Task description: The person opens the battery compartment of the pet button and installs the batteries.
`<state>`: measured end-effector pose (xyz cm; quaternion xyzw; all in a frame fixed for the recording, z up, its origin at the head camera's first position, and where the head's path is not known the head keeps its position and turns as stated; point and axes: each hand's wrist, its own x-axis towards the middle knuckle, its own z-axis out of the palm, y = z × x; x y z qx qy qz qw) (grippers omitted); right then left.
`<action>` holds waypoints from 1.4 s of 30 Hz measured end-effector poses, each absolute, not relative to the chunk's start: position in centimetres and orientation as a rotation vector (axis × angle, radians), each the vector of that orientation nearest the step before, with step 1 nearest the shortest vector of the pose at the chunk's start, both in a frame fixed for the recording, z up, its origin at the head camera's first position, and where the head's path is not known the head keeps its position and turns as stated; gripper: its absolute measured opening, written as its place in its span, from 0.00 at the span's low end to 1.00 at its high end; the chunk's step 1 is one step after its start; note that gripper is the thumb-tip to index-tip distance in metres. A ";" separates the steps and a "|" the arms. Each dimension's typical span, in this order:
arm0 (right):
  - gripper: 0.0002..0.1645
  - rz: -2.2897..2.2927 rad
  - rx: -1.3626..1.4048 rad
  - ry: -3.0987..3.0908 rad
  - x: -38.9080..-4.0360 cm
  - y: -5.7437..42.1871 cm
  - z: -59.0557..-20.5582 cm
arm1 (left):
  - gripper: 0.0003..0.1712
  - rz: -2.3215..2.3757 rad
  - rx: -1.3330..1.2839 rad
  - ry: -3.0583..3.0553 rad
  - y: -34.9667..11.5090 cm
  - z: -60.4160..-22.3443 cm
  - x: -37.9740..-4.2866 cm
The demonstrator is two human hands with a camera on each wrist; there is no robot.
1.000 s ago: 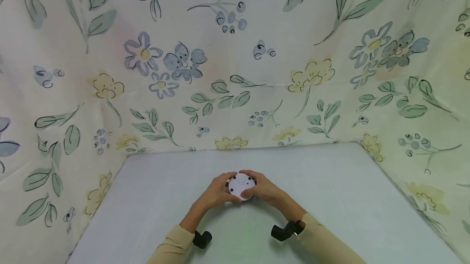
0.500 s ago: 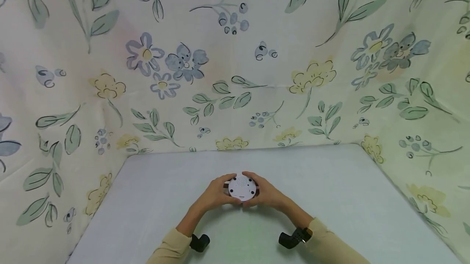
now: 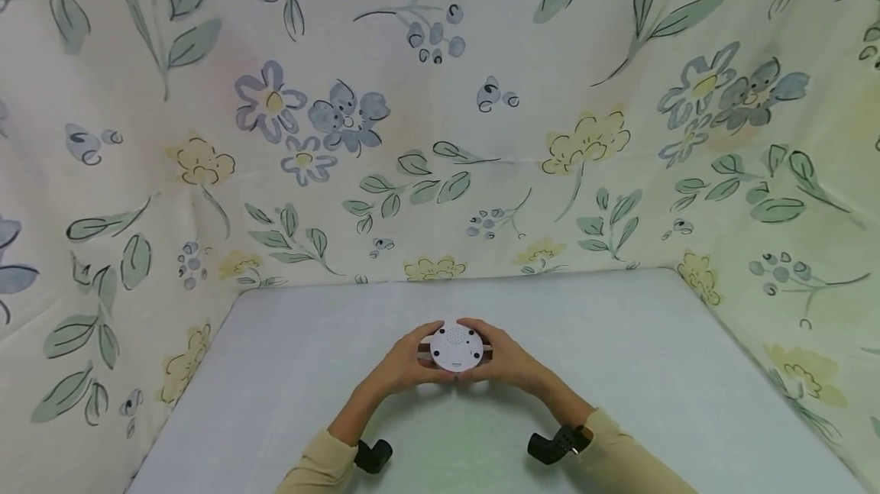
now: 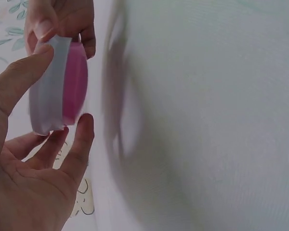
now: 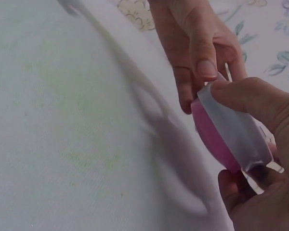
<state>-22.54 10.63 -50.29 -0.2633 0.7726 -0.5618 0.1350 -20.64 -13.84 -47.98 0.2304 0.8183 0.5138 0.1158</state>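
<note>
A round white device (image 3: 457, 347) with a pink underside is held off the table between both hands. Its white face, turned up to the head camera, has a patch of small speaker holes and several dark round spots. My left hand (image 3: 406, 359) holds its left edge, thumb near side, fingers far side. On the opposite edge, my right hand (image 3: 510, 361) grips it the same way. In the left wrist view the device's pink side (image 4: 75, 84) faces the table; the left thumb lies on the white rim. The right wrist view shows the right thumb (image 5: 231, 94) on that rim.
Under the hands lies a white table (image 3: 309, 372). A cloth with printed flowers and leaves (image 3: 440, 127) surrounds it at the back and sides. Black wrist cameras sit on the left wrist (image 3: 373, 456) and right wrist (image 3: 550, 447).
My right thumb has slid off the white face to the near edge, and the right forearm has shifted right. The device has moved slightly right, its face now more exposed.
</note>
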 end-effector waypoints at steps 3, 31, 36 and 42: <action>0.53 -1.653 -0.774 2.209 -22.5 10.6 -50.2 | 0.52 1.525 0.699 2.371 -13.8 -48.1 -20.6; 0.52 -1.626 -0.855 2.286 -21.6 10.6 -48.7 | 0.44 1.577 0.752 2.350 -13.5 -48.1 -20.4; 0.53 -1.615 -0.882 2.290 -21.6 10.4 -48.3 | 0.44 1.587 0.731 2.385 -13.5 -48.0 -20.3; 0.51 -1.552 -0.934 2.396 -21.6 10.0 -47.9 | 0.42 1.630 0.742 2.359 -13.5 -48.0 -20.4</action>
